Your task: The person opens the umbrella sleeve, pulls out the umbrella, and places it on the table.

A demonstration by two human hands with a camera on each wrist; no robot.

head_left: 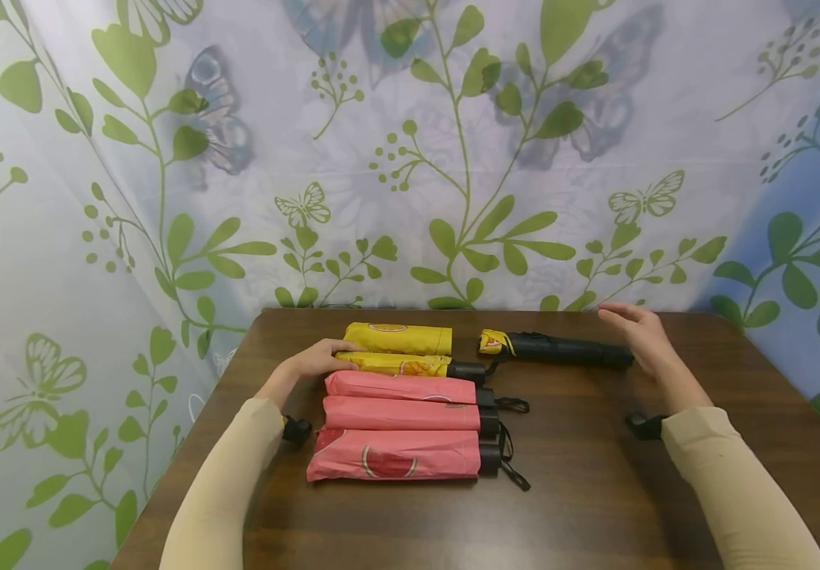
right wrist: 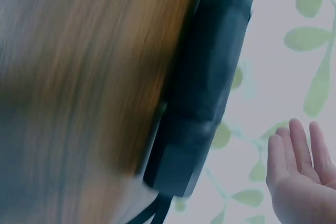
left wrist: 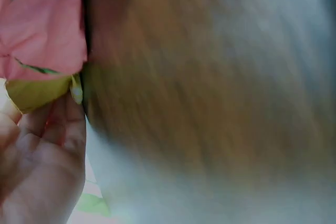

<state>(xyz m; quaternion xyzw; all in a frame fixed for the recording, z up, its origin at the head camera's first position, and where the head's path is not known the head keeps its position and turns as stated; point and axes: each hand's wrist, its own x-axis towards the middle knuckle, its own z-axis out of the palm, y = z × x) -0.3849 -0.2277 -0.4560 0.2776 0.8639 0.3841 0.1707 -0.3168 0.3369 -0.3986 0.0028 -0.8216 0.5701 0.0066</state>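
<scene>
Several folded umbrellas lie side by side across the wooden table. My left hand [head_left: 320, 358] is at the left end of a yellow fruit-print umbrella [head_left: 389, 364] with a black handle, its end between thumb and fingers. Its yellow end [left wrist: 42, 93] shows above the fingers in the left wrist view. Just behind lies a yellow fruit-print piece [head_left: 417, 340] with no handle visible. My right hand [head_left: 641, 336] is raised, fingers extended, holding nothing. It is beside the right end of a black umbrella [head_left: 567, 350] with a yellow patterned tip, apart from it in the right wrist view.
In front of the yellow ones lie a pink umbrella [head_left: 403, 386], another pink umbrella [head_left: 403, 413] and a watermelon-print pink umbrella [head_left: 438, 455], their black handles and straps pointing right. A leaf-and-butterfly curtain [head_left: 410, 206] hangs behind the table [head_left: 559, 491].
</scene>
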